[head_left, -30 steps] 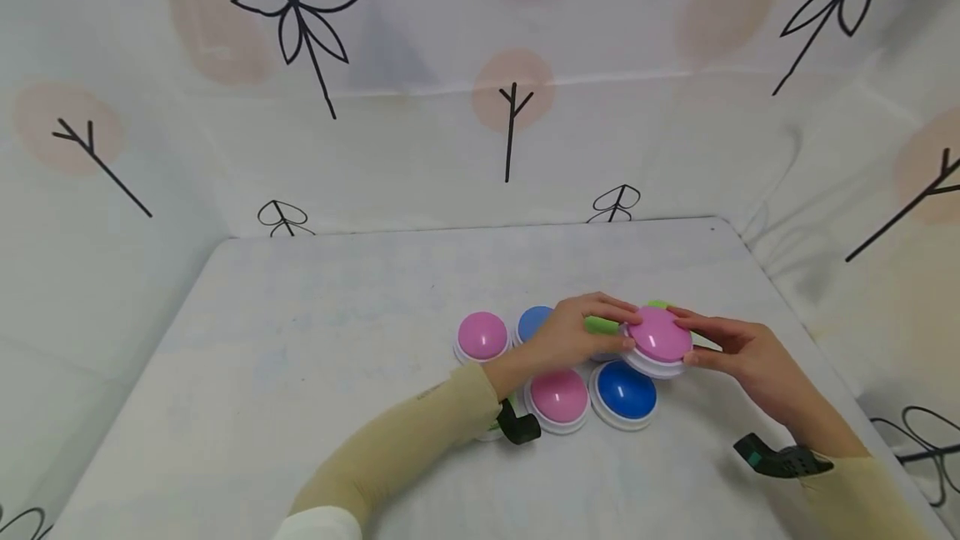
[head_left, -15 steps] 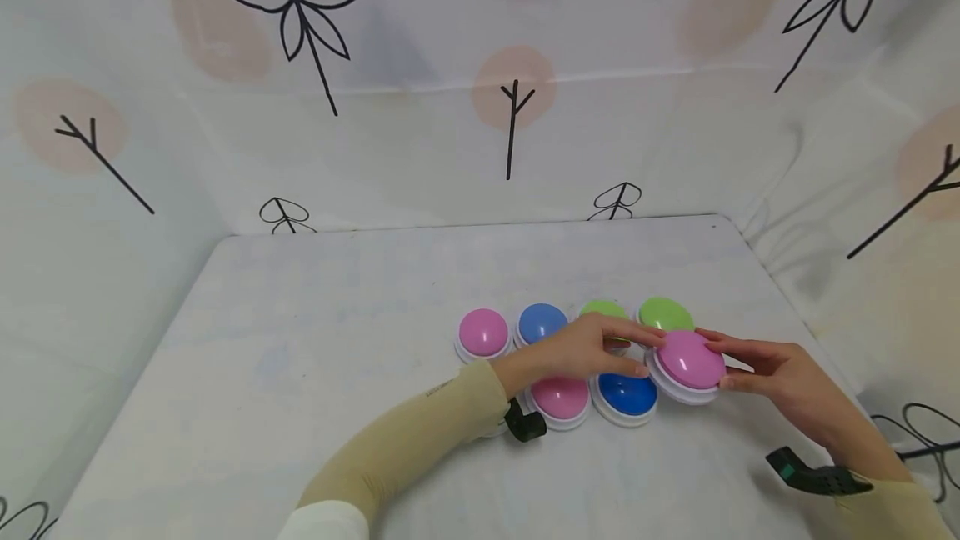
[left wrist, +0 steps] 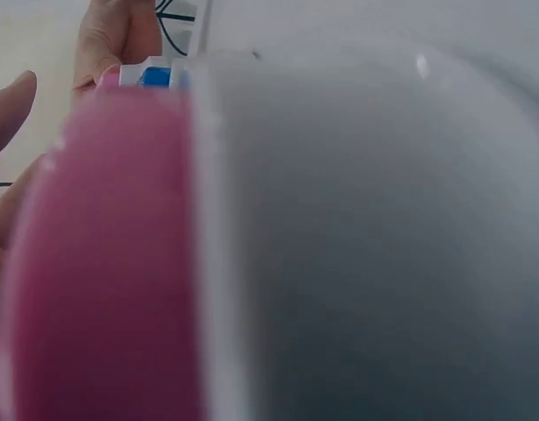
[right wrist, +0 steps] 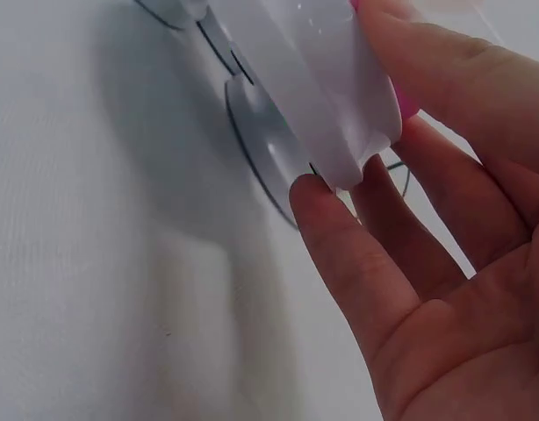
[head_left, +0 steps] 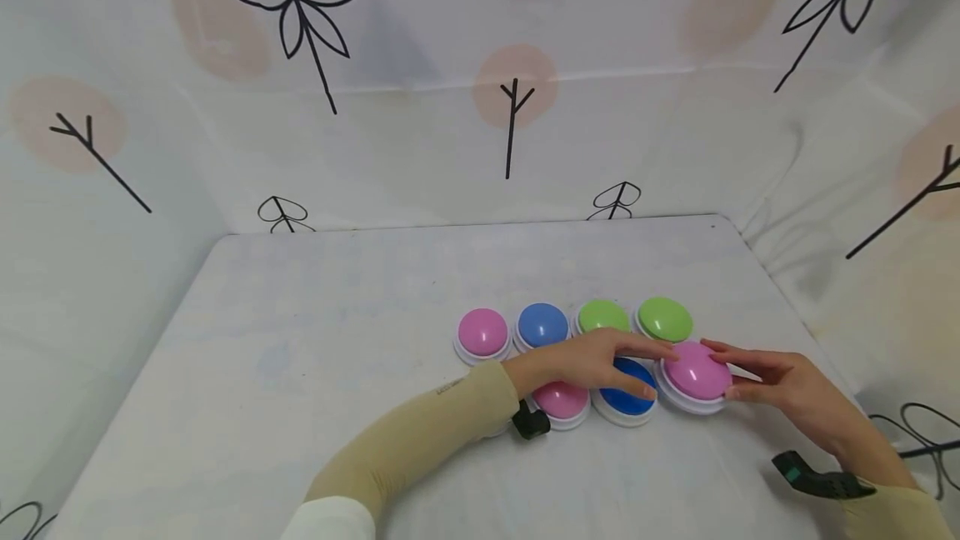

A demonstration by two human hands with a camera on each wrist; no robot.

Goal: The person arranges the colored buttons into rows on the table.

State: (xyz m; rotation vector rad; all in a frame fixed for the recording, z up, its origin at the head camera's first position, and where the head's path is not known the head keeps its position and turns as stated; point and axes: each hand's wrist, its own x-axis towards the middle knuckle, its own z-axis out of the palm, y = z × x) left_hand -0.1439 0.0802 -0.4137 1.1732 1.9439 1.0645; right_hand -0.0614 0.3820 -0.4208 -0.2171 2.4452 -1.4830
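A pink dome push button (head_left: 699,377) with a white base is at the right end of the front row, its right side gripped by my right hand (head_left: 798,394). In the right wrist view my fingers (right wrist: 348,250) curl round the edge of its white base (right wrist: 296,88). My left hand (head_left: 588,359) reaches over from the left with loose fingers, a fingertip at the dome's left edge. Its thumb lies over a blue push button (head_left: 624,402). Another pink button (head_left: 562,402) sits partly under the left wrist; a close pink dome (left wrist: 111,263) fills much of the left wrist view.
The back row holds a pink button (head_left: 483,332), a lighter blue one (head_left: 543,325) and two green ones (head_left: 603,315). A white rim shows beneath the left sleeve. Patterned cloth (head_left: 420,157) stands behind the white table (head_left: 300,373).
The held pink button has moved right and toward me, from over the back row to the front row's right end. My left thumb has come away from it, and the green buttons are uncovered.
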